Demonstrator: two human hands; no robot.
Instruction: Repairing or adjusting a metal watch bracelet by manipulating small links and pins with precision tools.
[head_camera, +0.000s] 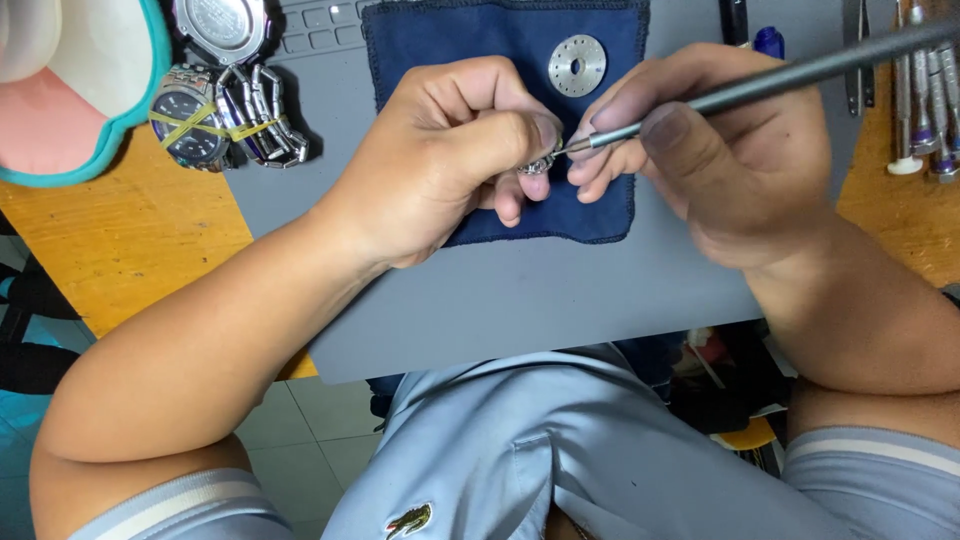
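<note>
Head view, looking straight down. Nearest the camera was the person's light blue shirt, both forearms reaching forward over the table.

The left hand was curled shut, its grip pinching a small metal part between thumb and fingertips, held just above the dark blue cloth. Judged: held raised and steady so the tool tip could reach it, with the cloth beneath to catch anything dropped.

The right hand was closed in a pen-like grip on a thin grey screwdriver, the tip touching the small part and the shaft running up and to the right. Judged: held close to the tip for fine control.

Below both hands lay one grey mat, carrying the cloth.

On the cloth, beyond the hands: one round metal disc with holes.

Far left: two wristwatches, metal bands, one bound with yellow elastic. One teal-rimmed bowl at the corner.

Far right: a row of spare tools; exact count could not be told. One blue-capped item, partly hidden.
</note>
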